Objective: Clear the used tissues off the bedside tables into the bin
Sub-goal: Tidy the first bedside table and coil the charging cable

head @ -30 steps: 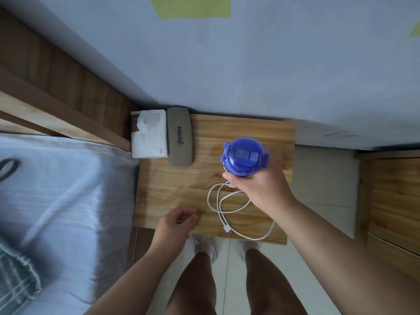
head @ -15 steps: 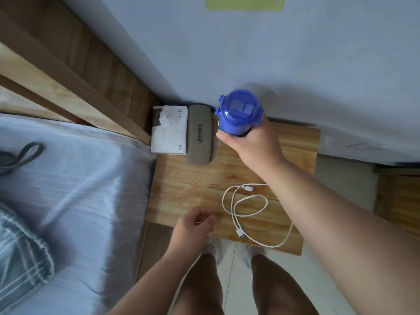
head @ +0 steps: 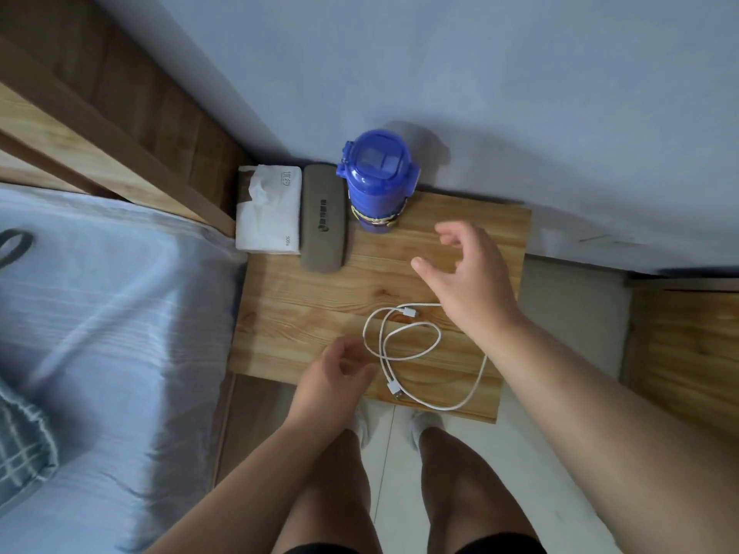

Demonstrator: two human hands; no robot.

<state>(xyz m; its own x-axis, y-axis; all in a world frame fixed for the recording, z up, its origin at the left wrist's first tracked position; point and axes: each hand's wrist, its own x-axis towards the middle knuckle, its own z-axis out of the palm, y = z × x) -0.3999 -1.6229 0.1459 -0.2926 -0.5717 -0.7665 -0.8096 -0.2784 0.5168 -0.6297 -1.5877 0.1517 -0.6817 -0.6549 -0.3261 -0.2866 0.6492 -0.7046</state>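
A wooden bedside table (head: 304,309) stands against the wall. At its back left lies a white tissue pack (head: 268,211) with a tissue sticking out of its slot. I see no loose used tissue and no bin. My right hand (head: 466,279) hovers over the table's right half, fingers spread and empty, a short way in front of the blue bottle (head: 378,179). My left hand (head: 334,379) rests at the table's front edge with its fingers loosely curled, holding nothing that I can see.
A grey glasses case (head: 323,223) lies between the tissue pack and the bottle. A coiled white cable (head: 404,345) lies at the front right of the table. The bed (head: 100,333) runs along the left; a wooden cabinet (head: 688,345) stands at the right.
My right hand set the blue bottle down upright at the back of the table beside the glasses case, let go and drew back. My left hand stayed at the front edge.
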